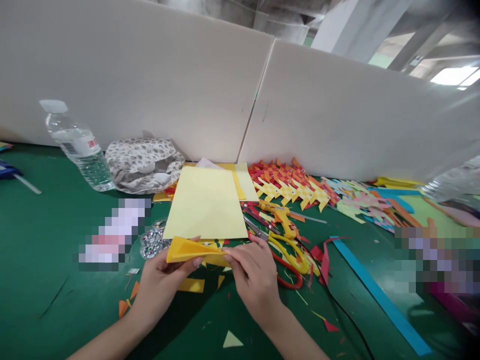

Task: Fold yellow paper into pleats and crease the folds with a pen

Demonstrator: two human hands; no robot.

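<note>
A folded piece of yellow paper is held up between both my hands, just above the green table. My left hand grips its left end, thumb in front and fingers behind. At the right end, my right hand pinches the narrow tip between thumb and fingers. Right behind the folded paper lies a pale yellow sheet. To the right of it are yellow-handled scissors, red-handled scissors and a yellow glue gun. A bag of googly eyes lies to the left.
A water bottle and a patterned cloth bag stand at the back left. Woven paper fish are heaped along the white partition. A blue paper strip and a black cord lie at right. Paper scraps litter the green table.
</note>
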